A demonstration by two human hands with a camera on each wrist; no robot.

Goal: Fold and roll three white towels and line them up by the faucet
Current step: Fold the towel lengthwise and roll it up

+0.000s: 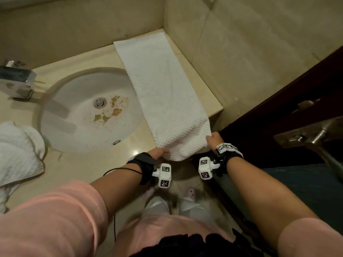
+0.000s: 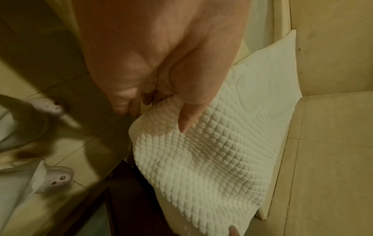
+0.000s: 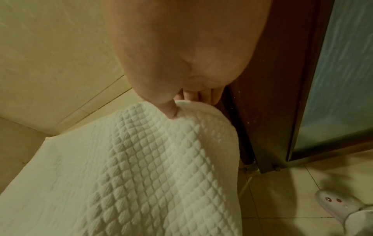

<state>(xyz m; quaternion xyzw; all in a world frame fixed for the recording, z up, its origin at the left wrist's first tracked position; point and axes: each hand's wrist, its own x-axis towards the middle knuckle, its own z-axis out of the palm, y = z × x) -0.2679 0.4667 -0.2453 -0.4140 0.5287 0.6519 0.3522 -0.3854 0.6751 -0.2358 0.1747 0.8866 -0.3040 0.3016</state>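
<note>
A long white waffle towel (image 1: pixel 163 93) lies folded lengthwise on the counter right of the sink, from the back wall to the front edge. Its near end hangs over the counter edge. My left hand (image 1: pixel 159 152) pinches the near left corner of the towel (image 2: pixel 212 151), thumb on top and fingers curled below. My right hand (image 1: pixel 213 139) pinches the near right corner of the towel (image 3: pixel 141 167), thumb pressed into the fold. A crumpled heap of white towels (image 1: pixel 18 153) lies at the counter's left. The chrome faucet (image 1: pixel 16 78) stands at the back left.
The white sink basin (image 1: pixel 89 110) has brown stains near its drain. A tiled wall (image 1: pixel 250 43) bounds the counter on the right. A dark wooden door with a metal handle (image 1: pixel 304 134) stands close to my right arm. My slippered feet (image 1: pixel 191 191) are on the floor tiles below.
</note>
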